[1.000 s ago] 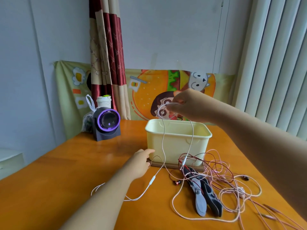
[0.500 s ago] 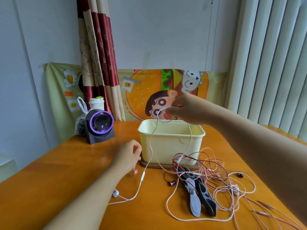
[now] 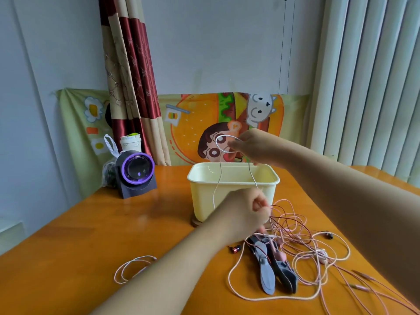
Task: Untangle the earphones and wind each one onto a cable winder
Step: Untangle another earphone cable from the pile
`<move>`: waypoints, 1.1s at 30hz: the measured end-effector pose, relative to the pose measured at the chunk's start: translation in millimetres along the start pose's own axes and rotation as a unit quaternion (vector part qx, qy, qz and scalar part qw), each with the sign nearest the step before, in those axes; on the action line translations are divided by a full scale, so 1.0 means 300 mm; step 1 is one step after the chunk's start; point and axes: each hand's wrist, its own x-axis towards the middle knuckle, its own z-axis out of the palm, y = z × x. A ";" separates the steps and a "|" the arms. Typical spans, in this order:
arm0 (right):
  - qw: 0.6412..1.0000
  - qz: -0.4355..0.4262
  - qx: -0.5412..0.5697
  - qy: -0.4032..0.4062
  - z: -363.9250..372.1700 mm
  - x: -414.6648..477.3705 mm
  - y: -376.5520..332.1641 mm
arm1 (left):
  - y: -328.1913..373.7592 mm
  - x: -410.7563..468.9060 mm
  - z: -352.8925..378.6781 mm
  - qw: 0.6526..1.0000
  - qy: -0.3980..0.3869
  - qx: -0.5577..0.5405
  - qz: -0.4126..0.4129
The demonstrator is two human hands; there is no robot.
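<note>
Firstly, right hand (image 3: pixel 254 147): raised above the bin, fingertips pinched on a loop of the white earphone cable (image 3: pixel 220 145).
White cable's run: two strands hanging from that pinch, one dropping in front of the bin's near wall, the other slanting down to the top of the left hand.
Left hand (image 3: pixel 246 211): lower and nearer, in front of the bin, fingers curled and blurred. Cannot tell whether closed on the white strand or only against it. Fingertips at the edge of the tangle.
Tangle (image 3: pixel 295 226): pink and dark red earphone cables heaped on the table to the right of the left hand, loops spilling toward the near right edge.
Cable winders (image 3: pixel 267 276): two, one grey and one darker, lying side by side under the tangle's left part, with strands crossing them.
Red earbud (image 3: pixel 236 248): on the table just left of the winders.
Loose cable loop (image 3: pixel 134 267): flat on the table, well apart to the left, partly behind the left forearm.
Bin (image 3: pixel 204 201): cream plastic, open-topped, standing mid-table.
Table (image 3: pixel 68 246): orange wood.
Purple-ringed device (image 3: pixel 136 171): far left corner, a lidded cup (image 3: pixel 130 143) behind it.
</note>
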 end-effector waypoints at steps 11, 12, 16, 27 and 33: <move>0.999 0.019 0.018 -0.033 -0.030 -0.046 0.119 | -0.018 0.040 0.132 0.990 -0.143 -0.016 0.000; 0.999 0.021 0.020 -0.033 -0.026 -0.044 0.127 | -0.037 0.028 0.124 0.989 -0.150 -0.003 -0.006; 0.999 0.024 0.032 -0.034 0.006 -0.027 0.126 | -0.097 -0.026 0.116 0.971 -0.214 0.108 -0.010; 0.999 0.001 0.018 -0.041 0.025 -0.027 0.094 | -0.159 -0.062 0.196 0.955 -0.162 0.235 0.083; 0.999 0.013 0.013 -0.033 -0.008 -0.019 0.136 | -0.106 -0.028 0.070 0.993 -0.120 0.022 -0.004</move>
